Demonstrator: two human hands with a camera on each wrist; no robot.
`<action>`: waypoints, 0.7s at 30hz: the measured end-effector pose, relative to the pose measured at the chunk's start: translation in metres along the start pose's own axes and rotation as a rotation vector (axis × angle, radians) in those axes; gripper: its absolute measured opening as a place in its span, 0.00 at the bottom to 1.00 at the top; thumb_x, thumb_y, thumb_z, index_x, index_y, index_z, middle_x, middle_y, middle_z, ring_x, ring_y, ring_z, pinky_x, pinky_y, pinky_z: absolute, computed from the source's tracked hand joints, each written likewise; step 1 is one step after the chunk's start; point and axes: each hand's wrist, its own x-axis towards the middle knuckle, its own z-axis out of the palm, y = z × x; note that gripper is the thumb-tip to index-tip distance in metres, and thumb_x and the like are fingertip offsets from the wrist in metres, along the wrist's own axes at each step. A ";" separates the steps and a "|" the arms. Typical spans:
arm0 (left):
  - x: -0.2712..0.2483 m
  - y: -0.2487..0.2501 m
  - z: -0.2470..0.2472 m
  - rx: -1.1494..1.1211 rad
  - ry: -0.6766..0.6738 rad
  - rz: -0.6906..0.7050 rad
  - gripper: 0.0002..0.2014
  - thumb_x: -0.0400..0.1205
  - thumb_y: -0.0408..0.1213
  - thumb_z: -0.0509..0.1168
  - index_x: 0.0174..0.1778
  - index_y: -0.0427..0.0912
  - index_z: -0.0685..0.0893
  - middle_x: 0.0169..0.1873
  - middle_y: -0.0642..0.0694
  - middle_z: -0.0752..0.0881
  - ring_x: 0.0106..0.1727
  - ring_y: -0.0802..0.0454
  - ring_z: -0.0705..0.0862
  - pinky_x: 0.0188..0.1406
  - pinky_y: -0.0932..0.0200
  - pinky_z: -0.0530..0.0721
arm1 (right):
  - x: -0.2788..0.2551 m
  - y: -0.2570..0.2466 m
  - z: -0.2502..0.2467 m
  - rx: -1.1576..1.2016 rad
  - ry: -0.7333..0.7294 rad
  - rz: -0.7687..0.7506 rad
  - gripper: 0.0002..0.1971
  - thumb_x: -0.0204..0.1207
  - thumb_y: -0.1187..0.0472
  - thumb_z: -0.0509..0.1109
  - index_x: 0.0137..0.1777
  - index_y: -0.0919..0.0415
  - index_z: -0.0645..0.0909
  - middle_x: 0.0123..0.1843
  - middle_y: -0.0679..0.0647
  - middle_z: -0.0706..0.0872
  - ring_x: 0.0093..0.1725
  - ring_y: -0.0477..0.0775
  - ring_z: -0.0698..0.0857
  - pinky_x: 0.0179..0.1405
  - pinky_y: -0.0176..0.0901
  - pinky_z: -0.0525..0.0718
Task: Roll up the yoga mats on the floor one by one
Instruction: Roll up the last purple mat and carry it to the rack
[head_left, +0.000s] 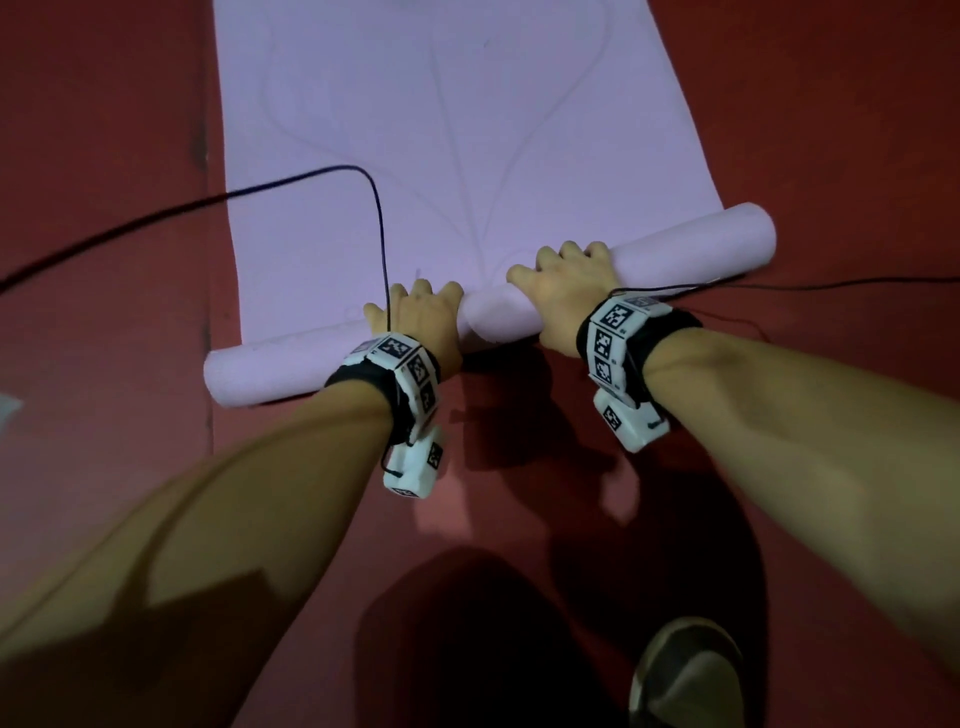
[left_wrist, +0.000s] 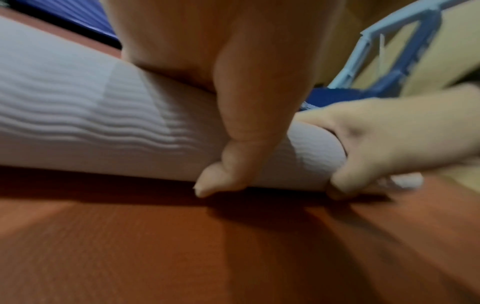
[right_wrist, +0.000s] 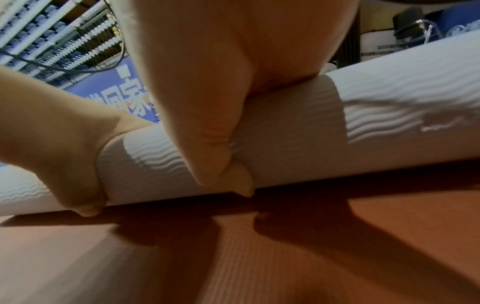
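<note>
**Both hands on the half-rolled mat**

The lilac yoga mat (head_left: 467, 130) lies on the red floor (head_left: 104, 156), its near end rolled up. The left hand (head_left: 415, 317) and right hand (head_left: 561, 280) grip the roll side by side, fingers (head_left: 571, 249) curled over its top, thumbs tucked beneath.

A blue banner (right_wrist: 135, 82) bears white Chinese characters, 1 reading "家".

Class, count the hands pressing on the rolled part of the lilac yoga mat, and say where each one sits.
2. The left hand grips the roll left of centre; the right hand grips it right of centre.
</note>
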 end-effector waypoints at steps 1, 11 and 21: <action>-0.005 0.001 -0.001 0.001 -0.016 0.002 0.28 0.74 0.43 0.75 0.69 0.54 0.72 0.63 0.45 0.77 0.69 0.38 0.73 0.64 0.33 0.71 | -0.005 -0.001 0.001 0.002 0.002 -0.003 0.30 0.63 0.58 0.76 0.66 0.47 0.72 0.59 0.56 0.80 0.59 0.62 0.78 0.58 0.59 0.71; -0.077 0.014 0.025 -0.046 -0.183 0.088 0.38 0.71 0.42 0.76 0.76 0.60 0.69 0.65 0.45 0.77 0.71 0.37 0.73 0.65 0.35 0.72 | -0.078 -0.014 0.018 0.031 -0.175 -0.014 0.31 0.66 0.54 0.75 0.69 0.42 0.70 0.62 0.53 0.78 0.62 0.59 0.77 0.60 0.56 0.71; -0.096 0.021 0.037 -0.063 -0.217 0.093 0.40 0.69 0.43 0.77 0.76 0.59 0.67 0.63 0.45 0.72 0.68 0.39 0.72 0.63 0.34 0.74 | -0.107 -0.022 0.025 0.036 -0.223 0.009 0.38 0.63 0.57 0.77 0.73 0.42 0.66 0.67 0.51 0.73 0.68 0.59 0.73 0.67 0.57 0.67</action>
